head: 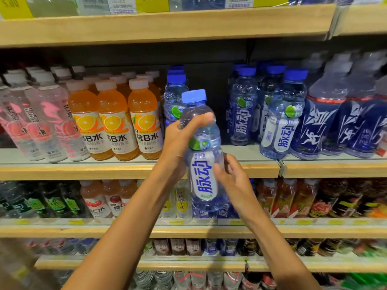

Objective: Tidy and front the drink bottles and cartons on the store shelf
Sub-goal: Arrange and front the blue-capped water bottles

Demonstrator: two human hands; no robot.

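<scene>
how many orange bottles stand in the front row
3 orange bottles side by side on the middle shelf; more stand behind them, partly hidden.

Blue-capped bottle (pixel 204 181) in left hand (pixel 179 141)

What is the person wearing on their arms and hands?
Nothing that shows. The left forearm and right forearm are bare all the way to the picture's bottom edge, with no sleeves in view. The left hand and right hand have no gloves, and no rings, watch or bracelet show on the sides facing the camera.
</scene>
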